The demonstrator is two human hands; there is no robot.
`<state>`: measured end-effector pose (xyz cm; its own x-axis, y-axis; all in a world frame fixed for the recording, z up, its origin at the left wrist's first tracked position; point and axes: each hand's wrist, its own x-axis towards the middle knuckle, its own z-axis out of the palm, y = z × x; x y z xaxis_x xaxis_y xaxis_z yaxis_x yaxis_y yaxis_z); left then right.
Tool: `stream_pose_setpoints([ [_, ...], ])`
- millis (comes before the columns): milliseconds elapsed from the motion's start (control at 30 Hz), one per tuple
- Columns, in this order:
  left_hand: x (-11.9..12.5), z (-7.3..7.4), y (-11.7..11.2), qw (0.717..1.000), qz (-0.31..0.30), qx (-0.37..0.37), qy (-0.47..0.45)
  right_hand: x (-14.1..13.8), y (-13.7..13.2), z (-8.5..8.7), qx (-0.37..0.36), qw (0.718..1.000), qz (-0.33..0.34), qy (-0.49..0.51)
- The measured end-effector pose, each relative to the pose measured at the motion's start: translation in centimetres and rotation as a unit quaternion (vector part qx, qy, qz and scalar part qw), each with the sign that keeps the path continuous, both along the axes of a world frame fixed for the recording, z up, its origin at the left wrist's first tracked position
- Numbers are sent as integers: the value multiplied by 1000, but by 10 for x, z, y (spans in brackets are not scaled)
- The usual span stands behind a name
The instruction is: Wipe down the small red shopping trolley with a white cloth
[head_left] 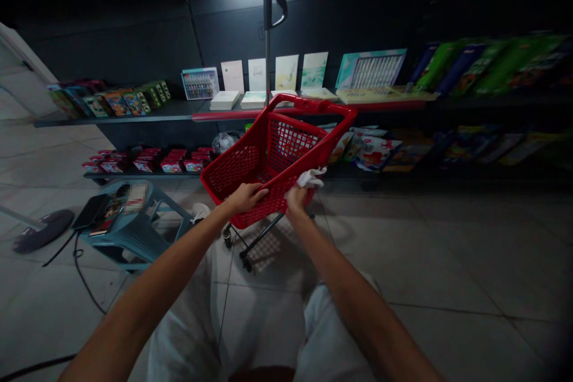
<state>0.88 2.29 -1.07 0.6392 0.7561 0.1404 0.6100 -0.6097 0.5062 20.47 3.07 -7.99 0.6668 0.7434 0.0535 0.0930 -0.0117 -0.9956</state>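
In front of me stands a red plastic shopping cart (286, 164) with a perforated basket on a dark wheeled frame. The fingers of my left hand (246, 198) are curled over the basket's near rim, gripping it. My right hand (296, 198) is closed on a crumpled white cloth (312, 178), which sticks up above the fist and lies against the cart's near side, toward its handle end. The inside of the basket shows no goods in its visible part.
Shelves (156, 110) with books, boxes and bagged snacks (376, 152) run behind the cart. A blue-grey stool (134, 221) at the left carries a dark device and small items. Cables lie on the tiled floor. A metal pole with a black handle (274, 5) rises behind the cart.
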Motion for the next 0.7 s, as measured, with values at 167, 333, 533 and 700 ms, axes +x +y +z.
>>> stream_pose_setpoints([
  [167, 5, -1, 0, 999, 35, -12, -9, -83, -58, -8, -32, 996, 57, 62],
  [333, 3, 3, -1, 998, 51, -42, -17, -150, -132, -19, 10, 957, 227, 178],
  [533, -8, 4, 3, 999, 51, -16, -1, -138, -125, -8, -16, 894, 280, 349],
  [700, -15, 4, 5, 999, 25, -17, -18, -60, -65, 15, -44, 865, 195, 461],
])
